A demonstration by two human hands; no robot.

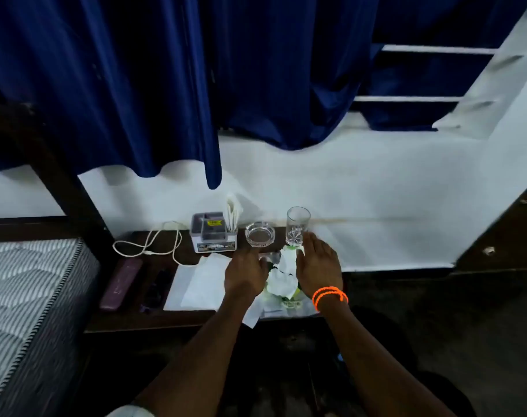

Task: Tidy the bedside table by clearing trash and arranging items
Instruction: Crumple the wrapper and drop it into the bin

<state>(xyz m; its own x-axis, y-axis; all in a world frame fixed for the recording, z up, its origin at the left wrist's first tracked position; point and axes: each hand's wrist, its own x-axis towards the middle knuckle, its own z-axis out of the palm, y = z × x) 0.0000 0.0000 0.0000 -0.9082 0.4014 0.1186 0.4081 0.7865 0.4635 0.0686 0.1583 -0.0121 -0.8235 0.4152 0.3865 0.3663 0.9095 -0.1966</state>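
Observation:
On the dark bedside table [154, 319] lies a heap of crumpled white paper trash [281, 276] with green bits. My left hand [245, 273] rests on its left side, fingers bent down over it. My right hand [317, 266] lies on its right side, fingers fairly straight and reaching toward the base of a tall clear glass [297, 225]. A glass ashtray [259, 234] stands left of that glass. Flat white paper sheets [196, 284] lie left of the heap.
A white tray box with sachets [213, 233] stands at the back, a white cable [154, 243] to its left. A maroon case [120, 284] lies near the bed mattress [24, 296]. Blue curtains [166, 85] hang above. White wall behind.

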